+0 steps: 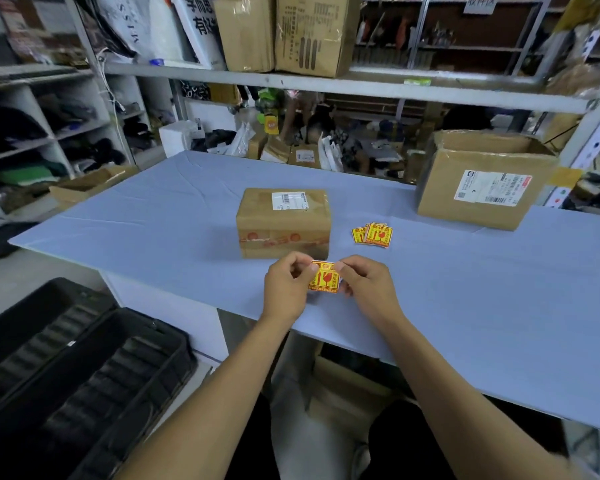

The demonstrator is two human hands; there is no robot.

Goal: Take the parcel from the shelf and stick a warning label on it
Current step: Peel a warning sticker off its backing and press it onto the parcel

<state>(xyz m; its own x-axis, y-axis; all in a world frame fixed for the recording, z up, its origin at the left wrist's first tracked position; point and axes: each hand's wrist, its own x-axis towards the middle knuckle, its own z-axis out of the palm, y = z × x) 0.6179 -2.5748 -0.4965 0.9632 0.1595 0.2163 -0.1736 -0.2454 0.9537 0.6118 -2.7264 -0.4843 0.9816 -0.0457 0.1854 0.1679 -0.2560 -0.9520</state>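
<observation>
A small brown cardboard parcel [283,223] with a white shipping label on top sits in the middle of the pale blue table [465,289]. Just in front of it, both hands hold one yellow and red warning label [323,279] above the table. My left hand [286,287] pinches its upper left corner. My right hand [364,284] pinches its right edge. A small pile of the same warning labels [373,234] lies to the right of the parcel.
A larger open cardboard box [482,181] stands at the table's back right. Metal shelves [326,84] with boxes and bags rise behind the table. Black plastic crates [84,375] sit on the floor at lower left. More cardboard lies under the table.
</observation>
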